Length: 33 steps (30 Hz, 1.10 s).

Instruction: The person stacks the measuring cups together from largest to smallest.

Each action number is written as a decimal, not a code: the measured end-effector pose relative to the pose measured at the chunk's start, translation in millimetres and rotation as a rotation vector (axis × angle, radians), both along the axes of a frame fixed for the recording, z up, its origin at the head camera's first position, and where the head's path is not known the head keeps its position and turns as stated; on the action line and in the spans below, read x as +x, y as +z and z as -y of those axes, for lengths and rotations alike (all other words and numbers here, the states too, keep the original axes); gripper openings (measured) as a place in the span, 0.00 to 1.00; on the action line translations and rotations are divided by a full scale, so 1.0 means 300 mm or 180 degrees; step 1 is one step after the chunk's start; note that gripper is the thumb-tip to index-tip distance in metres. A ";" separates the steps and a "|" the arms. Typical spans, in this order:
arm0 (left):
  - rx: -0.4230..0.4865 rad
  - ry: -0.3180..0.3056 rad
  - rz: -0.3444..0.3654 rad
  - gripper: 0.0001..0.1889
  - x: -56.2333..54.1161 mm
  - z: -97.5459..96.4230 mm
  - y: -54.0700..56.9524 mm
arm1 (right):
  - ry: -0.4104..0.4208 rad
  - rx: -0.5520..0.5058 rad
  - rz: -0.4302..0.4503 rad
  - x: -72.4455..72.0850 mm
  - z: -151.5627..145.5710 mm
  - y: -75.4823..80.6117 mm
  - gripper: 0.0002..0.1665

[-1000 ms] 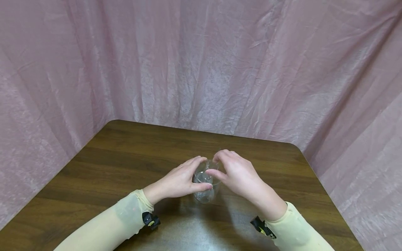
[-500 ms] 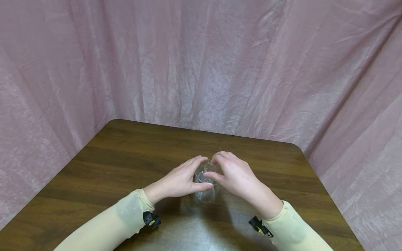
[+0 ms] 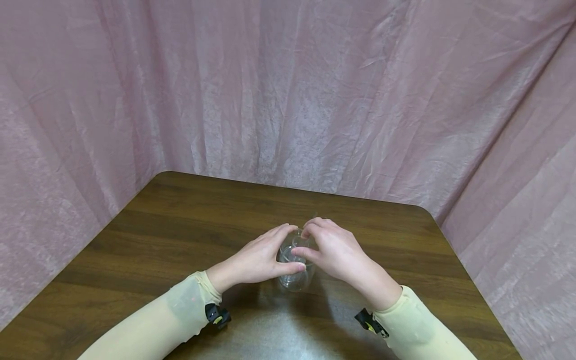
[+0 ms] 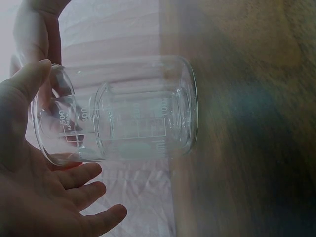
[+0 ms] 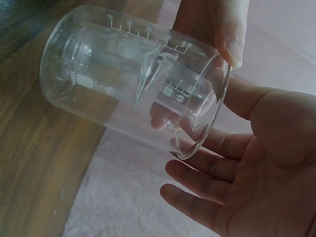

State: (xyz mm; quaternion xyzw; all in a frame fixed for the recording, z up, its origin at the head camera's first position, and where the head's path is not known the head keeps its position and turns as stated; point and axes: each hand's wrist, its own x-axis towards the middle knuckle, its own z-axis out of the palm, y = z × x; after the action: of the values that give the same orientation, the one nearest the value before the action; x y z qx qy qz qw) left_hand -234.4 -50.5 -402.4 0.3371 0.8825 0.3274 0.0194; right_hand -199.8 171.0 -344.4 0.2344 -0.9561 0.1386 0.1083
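Note:
A large clear glass beaker stands upright on the wooden table, marked with white graduations. Inside it, at the bottom, sits a medium beaker. My left hand grips the large beaker near its rim, thumb on the near side and index finger on the far side. With thumb and fingers reaching into the mouth, my right hand pinches a small beaker, which hangs just above the medium one in the right wrist view. Its other fingers stay spread outside the rim.
The brown wooden table has rounded far corners. Pink curtains hang behind it and along both sides. A black wrist camera sits at the left sleeve, another wrist camera at the right.
My right hand has shifted slightly left and down, its thumb and index finger dipping further into the large beaker's mouth. The left hand and the large beaker have kept their place.

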 end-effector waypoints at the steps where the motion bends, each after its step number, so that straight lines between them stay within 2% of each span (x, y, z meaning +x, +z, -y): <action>1: -0.0008 0.0004 0.0003 0.53 0.000 0.000 -0.001 | -0.0005 0.0004 0.0004 -0.002 0.000 -0.001 0.20; 14: -0.0017 -0.0008 0.0035 0.54 -0.003 0.001 -0.005 | -0.0078 0.0045 0.0095 -0.017 0.005 -0.015 0.21; 33: -0.0030 0.0008 0.0035 0.53 -0.001 -0.002 -0.001 | -0.0053 0.0062 0.0058 -0.019 0.008 -0.020 0.21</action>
State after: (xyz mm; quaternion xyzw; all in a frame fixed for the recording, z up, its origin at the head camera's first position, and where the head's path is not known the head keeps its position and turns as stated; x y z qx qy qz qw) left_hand -234.7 -50.0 -402.6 0.3340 0.8844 0.3251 0.0255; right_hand -205.5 168.6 -350.3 0.2262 -0.9603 0.1304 0.0985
